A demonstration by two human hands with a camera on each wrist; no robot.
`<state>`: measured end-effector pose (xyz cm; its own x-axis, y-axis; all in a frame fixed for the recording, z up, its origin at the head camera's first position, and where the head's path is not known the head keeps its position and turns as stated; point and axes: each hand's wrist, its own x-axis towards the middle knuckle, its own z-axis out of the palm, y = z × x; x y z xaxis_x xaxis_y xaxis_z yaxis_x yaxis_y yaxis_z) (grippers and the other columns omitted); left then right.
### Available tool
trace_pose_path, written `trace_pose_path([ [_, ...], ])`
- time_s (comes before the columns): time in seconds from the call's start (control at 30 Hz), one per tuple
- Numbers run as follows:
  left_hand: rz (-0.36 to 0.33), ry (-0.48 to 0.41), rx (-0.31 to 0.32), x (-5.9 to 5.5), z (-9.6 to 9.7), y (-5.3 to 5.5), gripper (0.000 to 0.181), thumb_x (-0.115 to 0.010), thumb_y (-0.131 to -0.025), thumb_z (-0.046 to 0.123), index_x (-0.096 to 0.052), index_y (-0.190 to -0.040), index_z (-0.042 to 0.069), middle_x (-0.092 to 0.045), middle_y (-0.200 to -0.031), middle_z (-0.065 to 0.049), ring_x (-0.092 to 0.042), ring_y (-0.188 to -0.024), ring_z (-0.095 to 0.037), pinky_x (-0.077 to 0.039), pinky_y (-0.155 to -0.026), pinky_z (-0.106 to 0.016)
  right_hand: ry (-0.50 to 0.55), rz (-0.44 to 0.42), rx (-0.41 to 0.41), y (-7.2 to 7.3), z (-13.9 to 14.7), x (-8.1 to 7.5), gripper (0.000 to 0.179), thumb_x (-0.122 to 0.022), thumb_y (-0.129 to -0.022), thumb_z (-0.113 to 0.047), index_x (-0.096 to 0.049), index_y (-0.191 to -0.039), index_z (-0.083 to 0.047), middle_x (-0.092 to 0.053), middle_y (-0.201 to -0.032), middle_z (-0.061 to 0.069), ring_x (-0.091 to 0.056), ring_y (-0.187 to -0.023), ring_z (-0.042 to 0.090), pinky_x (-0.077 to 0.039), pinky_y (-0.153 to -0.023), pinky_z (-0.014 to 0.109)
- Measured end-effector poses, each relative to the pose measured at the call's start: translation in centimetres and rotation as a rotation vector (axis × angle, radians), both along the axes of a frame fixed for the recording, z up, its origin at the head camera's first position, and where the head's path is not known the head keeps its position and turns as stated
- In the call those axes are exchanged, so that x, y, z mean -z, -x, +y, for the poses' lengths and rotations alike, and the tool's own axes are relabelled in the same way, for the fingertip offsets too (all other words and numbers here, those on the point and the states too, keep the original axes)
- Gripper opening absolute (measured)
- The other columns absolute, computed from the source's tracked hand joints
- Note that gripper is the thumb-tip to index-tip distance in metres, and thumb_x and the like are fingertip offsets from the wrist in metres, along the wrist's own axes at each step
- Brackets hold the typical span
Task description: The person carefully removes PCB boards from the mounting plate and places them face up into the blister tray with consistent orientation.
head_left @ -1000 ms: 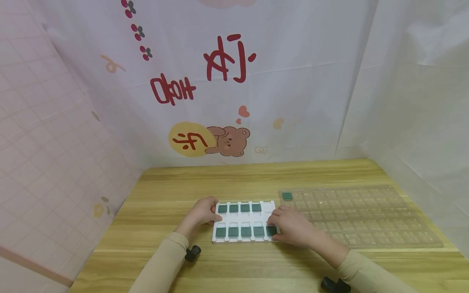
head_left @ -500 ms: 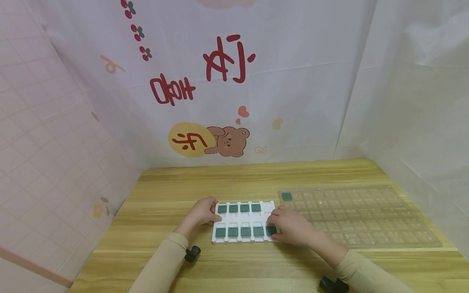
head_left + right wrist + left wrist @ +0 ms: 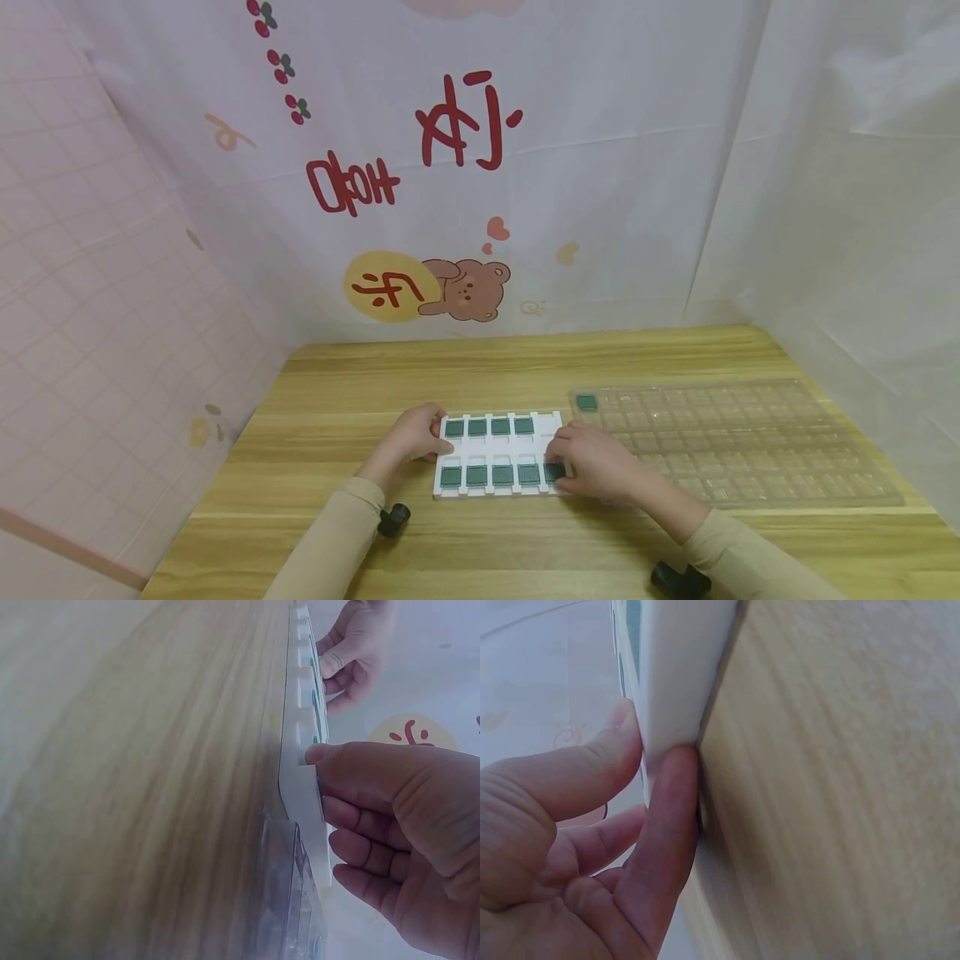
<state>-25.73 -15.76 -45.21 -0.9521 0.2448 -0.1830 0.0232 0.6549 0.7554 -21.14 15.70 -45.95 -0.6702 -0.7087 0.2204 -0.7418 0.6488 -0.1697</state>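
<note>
A white slotted tray [image 3: 476, 451] lies on the table with green square chips in two rows. My left hand [image 3: 412, 431] pinches its left edge, thumb above and fingers at the side, as the left wrist view shows with the tray's white edge [image 3: 676, 682]. At the tray's right end my right hand [image 3: 600, 463] pinches a dark green chip [image 3: 553, 472] in the near row's last slot. The right wrist view has the right hand's thumb [image 3: 360, 769] at that slot, with the chip mostly hidden. The far row's right end shows bare white.
To the right lies a clear plastic tray [image 3: 720, 443] with many compartments. One green chip [image 3: 587, 402] sits in its far left compartment. Printed cloth hangs behind the wooden table [image 3: 465, 546] and on both sides. Black camera mounts [image 3: 393, 520] are at the wrists.
Almost nothing differs. Both hands keep their places on the white tray, and the chips lie as before. The right wrist mount sits very slightly further left.
</note>
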Motion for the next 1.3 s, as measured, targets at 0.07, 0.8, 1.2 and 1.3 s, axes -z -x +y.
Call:
trace_pose_path([
  [0.07,0.002,-0.002,0.002,-0.1,0.0,-0.1,0.061,-0.08,-0.078,-0.006,-0.051,-0.131,-0.011,-0.05,-0.082,-0.01,-0.055,-0.062,-0.018,-0.059,-0.059,-0.031,0.003,-0.014,0.001,0.1,0.0,0.1,0.024,-0.086,-0.074,-0.02,-0.072,-0.092,-0.013,-0.065,-0.091,-0.005,-0.057,-0.089,0.014,-0.052,-0.08,0.034],
  [0.8,-0.004,-0.006,-0.002,0.1,-0.2,0.2,0.063,-0.08,-0.078,-0.005,-0.05,-0.133,-0.011,-0.05,-0.083,-0.01,-0.055,-0.063,-0.018,-0.059,-0.059,-0.029,0.087,-0.141,0.039,0.3,0.7,-0.4,0.021,-0.083,-0.079,-0.019,-0.071,-0.095,-0.014,-0.064,-0.094,-0.009,-0.057,-0.093,0.011,-0.053,-0.084,0.034],
  [1.2,-0.006,-0.007,0.005,0.1,-0.2,0.1,0.061,-0.08,-0.079,-0.005,-0.051,-0.132,-0.011,-0.051,-0.084,-0.012,-0.057,-0.065,-0.02,-0.059,-0.059,-0.03,0.163,-0.146,0.072,1.1,2.8,-0.6,0.018,-0.08,-0.079,-0.015,-0.071,-0.095,-0.013,-0.064,-0.094,-0.008,-0.057,-0.09,0.014,-0.053,-0.081,0.035],
  [1.3,-0.004,0.004,0.002,0.1,-0.1,0.1,0.061,-0.081,-0.079,-0.004,-0.051,-0.132,-0.01,-0.051,-0.085,-0.011,-0.056,-0.065,-0.019,-0.059,-0.059,-0.03,0.173,-0.134,0.078,1.5,3.4,-0.7,0.018,-0.08,-0.08,-0.015,-0.07,-0.095,-0.012,-0.064,-0.091,-0.008,-0.057,-0.088,0.013,-0.053,-0.078,0.035],
])
